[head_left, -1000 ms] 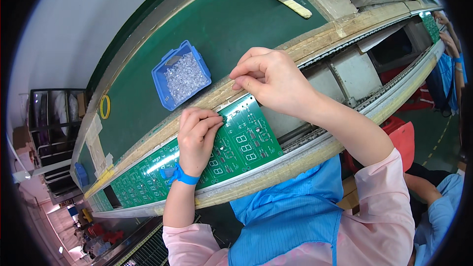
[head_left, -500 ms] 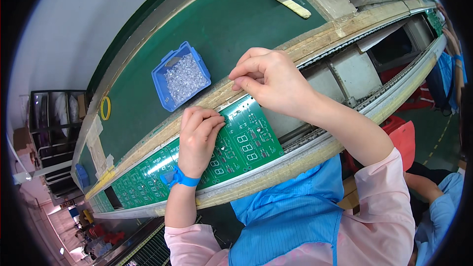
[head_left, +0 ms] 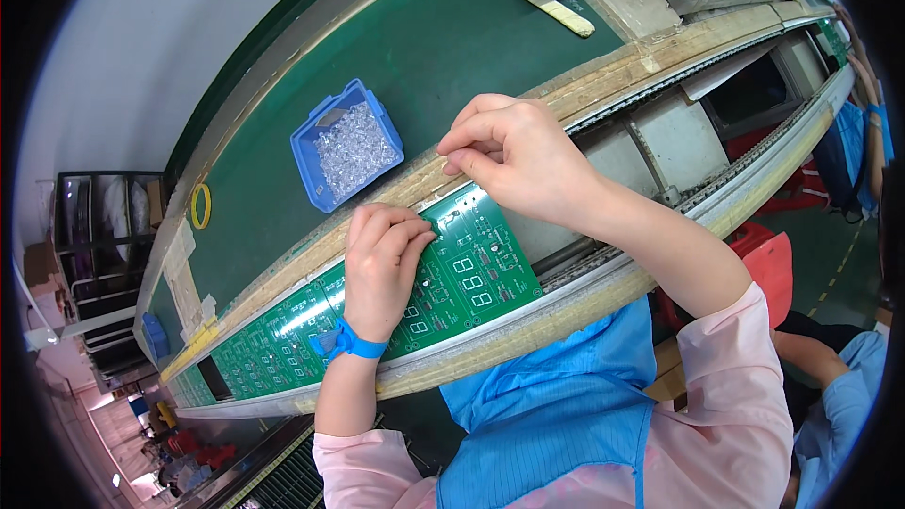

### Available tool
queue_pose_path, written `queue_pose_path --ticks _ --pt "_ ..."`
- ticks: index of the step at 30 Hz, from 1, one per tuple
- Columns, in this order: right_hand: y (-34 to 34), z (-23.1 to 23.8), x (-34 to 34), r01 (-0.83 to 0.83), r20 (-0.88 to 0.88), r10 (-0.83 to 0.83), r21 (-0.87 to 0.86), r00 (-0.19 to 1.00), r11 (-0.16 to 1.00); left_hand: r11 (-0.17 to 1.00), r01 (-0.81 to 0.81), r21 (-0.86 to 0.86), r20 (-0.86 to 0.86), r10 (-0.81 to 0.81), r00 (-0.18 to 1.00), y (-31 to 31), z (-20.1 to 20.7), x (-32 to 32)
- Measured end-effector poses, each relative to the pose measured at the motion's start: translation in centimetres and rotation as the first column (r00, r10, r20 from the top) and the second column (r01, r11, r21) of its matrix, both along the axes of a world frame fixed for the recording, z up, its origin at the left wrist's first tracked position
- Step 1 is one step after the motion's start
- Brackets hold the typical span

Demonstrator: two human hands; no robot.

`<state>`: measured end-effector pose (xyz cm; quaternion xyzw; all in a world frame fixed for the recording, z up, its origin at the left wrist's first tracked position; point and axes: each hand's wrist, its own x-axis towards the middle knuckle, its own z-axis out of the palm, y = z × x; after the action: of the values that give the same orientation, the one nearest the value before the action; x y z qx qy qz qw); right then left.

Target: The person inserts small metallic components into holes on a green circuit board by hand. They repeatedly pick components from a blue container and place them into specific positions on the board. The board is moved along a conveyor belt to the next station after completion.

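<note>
Green circuit boards lie in a row on the conveyor track, in front of the person. Beyond the track is a worn, pale ledge, and behind this ledge stretches a green work surface. On the surface stands a blue tray with many small clear parts; a yellow ring lies farther left. In the room I see a pale wall, a dark rack at left and a red chair at right.

The boards are glossy, with white outlines of digits and small components. The left hand rests over them, its fingertips gathered together near their far edge. The right hand is above the ledge, thumb and forefinger closed together. What either hand may pinch, I cannot tell.
</note>
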<state>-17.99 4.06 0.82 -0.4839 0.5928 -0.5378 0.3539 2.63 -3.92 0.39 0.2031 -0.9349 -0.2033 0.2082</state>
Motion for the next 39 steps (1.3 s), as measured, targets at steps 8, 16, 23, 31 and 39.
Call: queue_pose_path --ticks 8,16,23,31,39 --pt "0.1 0.2 0.0 -0.002 -0.016 0.002 0.000 1.000 1.000 0.993 -0.068 0.092 -0.035 0.072 0.997 -0.1 -0.1 0.1" --pt "0.0 -0.2 0.1 0.009 -0.056 -0.012 -0.054 0.998 0.998 0.996 -0.008 0.084 0.024 0.006 1.000 -0.8 0.5 0.0" --pt "0.1 -0.1 0.0 0.036 -0.141 -0.049 -0.088 0.989 0.995 0.998 -0.051 0.043 0.074 0.048 0.996 0.1 0.9 -0.6" --pt "0.0 -0.4 -0.3 0.060 -0.178 -0.083 -0.130 0.980 0.990 1.000 -0.008 0.005 0.064 0.008 0.998 0.3 0.4 -0.1" --pt "0.1 -0.3 -0.3 0.066 -0.194 -0.096 -0.157 0.976 0.985 0.998 -0.031 0.060 0.046 0.029 0.999 0.1 0.4 0.1"
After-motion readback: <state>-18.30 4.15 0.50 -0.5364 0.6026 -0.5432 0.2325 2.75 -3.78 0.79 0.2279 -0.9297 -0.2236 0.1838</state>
